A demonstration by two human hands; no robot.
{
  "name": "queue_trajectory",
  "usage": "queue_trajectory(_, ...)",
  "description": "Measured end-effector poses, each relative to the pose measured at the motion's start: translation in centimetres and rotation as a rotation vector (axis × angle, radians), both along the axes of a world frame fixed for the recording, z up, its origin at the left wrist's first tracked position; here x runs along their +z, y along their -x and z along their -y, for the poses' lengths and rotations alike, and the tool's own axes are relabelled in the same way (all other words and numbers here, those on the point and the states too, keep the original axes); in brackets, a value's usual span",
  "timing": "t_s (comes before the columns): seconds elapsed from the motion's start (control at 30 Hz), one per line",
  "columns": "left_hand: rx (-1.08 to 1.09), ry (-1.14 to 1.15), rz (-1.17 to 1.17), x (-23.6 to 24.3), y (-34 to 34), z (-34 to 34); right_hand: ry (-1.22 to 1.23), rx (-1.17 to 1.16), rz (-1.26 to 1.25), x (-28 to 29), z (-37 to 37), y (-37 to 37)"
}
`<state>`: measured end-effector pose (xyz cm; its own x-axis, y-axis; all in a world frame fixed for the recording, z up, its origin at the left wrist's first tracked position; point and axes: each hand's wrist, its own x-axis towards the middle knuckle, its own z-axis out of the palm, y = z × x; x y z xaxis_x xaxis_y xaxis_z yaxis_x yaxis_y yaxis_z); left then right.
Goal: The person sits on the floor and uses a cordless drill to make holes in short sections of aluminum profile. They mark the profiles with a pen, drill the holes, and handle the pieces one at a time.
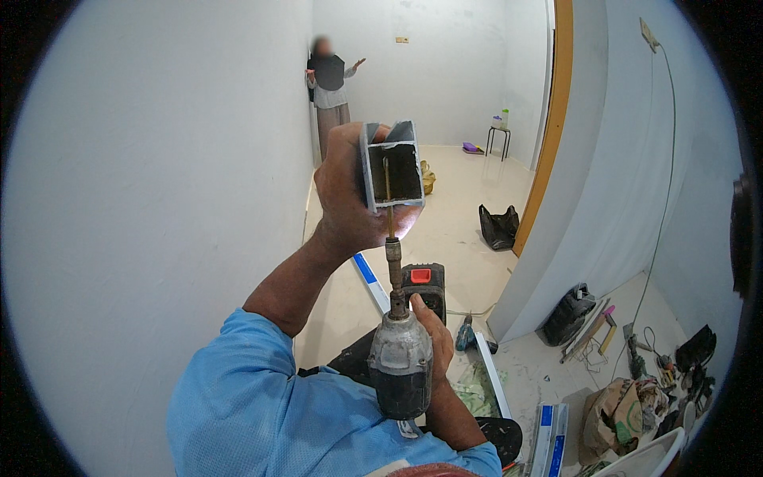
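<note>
My left hand point(342, 191) is raised and wrapped round a white-grey hollow profile point(368, 171), whose square open end faces me. In my right hand point(433, 330) is a cordless drill point(401, 362) with a grey and black body. Its battery point(425, 278) is black with a red latch. A long thin bit point(391, 222) runs from the drill's chuck to the profile's lower wall, and its tip shows inside the hollow. The fingers on the drill's handle are partly hidden behind the body.
A person point(329, 87) stands by the left wall. Black bag point(498, 228) lies near the wooden door frame point(544, 135). At right are blue-and-white profiles point(548, 441), a second drill point(466, 332), a paper sack point(612, 417), assorted tools and a hanging cable point(673, 119).
</note>
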<state>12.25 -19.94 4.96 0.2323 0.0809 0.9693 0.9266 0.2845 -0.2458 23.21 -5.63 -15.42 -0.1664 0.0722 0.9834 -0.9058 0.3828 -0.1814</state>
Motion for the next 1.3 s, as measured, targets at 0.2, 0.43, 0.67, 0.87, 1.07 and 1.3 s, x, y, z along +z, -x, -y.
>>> queue_trajectory(0.2, -0.040, -0.002, 0.003, 0.1, 0.3, -0.3, -0.002, -0.020, -0.001, -0.2, 0.0, 0.1)
queue_trajectory(0.43, 0.017, -0.005, 0.000, 0.0, 0.0, 0.0, -0.018, -0.052, -0.054, 0.4, 0.0, 0.0)
queue_trajectory(0.67, 0.028, -0.004, 0.034, -0.5, -0.4, 0.1, 0.000, -0.002, 0.002, 0.3, 0.0, -0.2)
queue_trajectory(0.87, 0.001, -0.006, 0.017, -0.5, 0.1, 0.2, -0.003, -0.014, -0.027, 0.5, 0.0, -0.2)
queue_trajectory(1.07, -0.026, -0.004, 0.055, -1.1, -0.3, 0.7, -0.031, -0.077, -0.032, 0.8, 0.3, -0.5)
queue_trajectory(1.3, 0.055, -0.009, 0.038, -1.7, 0.4, 1.1, -0.062, -0.055, 0.183, -0.5, -0.3, -0.2)
